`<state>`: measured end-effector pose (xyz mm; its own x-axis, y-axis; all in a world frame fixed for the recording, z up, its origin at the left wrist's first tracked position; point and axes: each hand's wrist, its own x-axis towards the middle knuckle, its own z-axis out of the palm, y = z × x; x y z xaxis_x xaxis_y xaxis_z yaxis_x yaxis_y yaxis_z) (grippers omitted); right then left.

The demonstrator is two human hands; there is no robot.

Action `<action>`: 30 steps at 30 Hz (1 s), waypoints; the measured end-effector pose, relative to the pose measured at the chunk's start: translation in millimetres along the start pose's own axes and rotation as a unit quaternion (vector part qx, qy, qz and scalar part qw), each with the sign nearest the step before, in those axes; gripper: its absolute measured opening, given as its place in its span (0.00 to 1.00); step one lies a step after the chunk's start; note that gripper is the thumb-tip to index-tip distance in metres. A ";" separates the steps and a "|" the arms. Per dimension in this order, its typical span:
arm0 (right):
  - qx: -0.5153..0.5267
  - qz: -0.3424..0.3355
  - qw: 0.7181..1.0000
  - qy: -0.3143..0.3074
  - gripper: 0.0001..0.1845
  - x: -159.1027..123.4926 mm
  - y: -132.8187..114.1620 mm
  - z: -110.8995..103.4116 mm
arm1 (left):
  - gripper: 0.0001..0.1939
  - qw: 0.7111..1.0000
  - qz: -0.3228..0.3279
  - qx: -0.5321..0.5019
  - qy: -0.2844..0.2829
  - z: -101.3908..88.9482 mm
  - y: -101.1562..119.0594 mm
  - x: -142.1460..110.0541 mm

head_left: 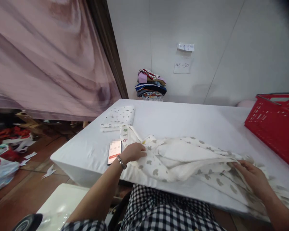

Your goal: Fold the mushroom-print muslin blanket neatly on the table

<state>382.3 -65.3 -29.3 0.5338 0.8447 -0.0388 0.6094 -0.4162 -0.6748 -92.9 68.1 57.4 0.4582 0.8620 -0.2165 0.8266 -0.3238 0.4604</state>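
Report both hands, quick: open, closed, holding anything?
Left hand: closed, holding the patterned white cloth.
Right hand: closed, holding the same cloth farther right.

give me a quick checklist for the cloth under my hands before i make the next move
1. Right hand gripping the cloth: ok, fingers at its edge.
2. Left hand gripping it: cannot tell; it is on the cloth, but the fingertips are partly hidden.
3. Cloth spread smooth: not ok, it is bunched and creased.
4. Phone not covered by the cloth: ok, it lies screen up on the table.
5. Basket off the cloth: ok, it stands at the far right.
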 end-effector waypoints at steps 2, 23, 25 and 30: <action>0.006 0.000 1.000 0.009 0.23 -0.4 1.5 0.6 | 0.12 0.995 0.035 -0.014 -0.096 4.0 1.2 -0.7; 0.028 -0.006 0.999 0.023 0.22 4.3 5.3 5.8 | 0.10 0.976 0.037 -0.003 0.217 34.0 -37.4 24.1; 0.027 -0.008 0.999 0.017 0.22 5.4 6.7 5.6 | 0.13 0.983 -0.005 -0.089 0.163 27.9 -42.0 32.7; 0.008 -0.011 1.000 0.016 0.21 6.1 7.5 4.1 | 0.18 0.942 -0.106 -0.312 0.063 10.3 -47.5 45.2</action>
<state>387.8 -61.8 -37.6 0.5394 0.8420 -0.0007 0.6117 -0.3925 -0.6868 -108.1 118.4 16.9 0.2309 0.9334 -0.2747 0.5243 0.1185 0.8433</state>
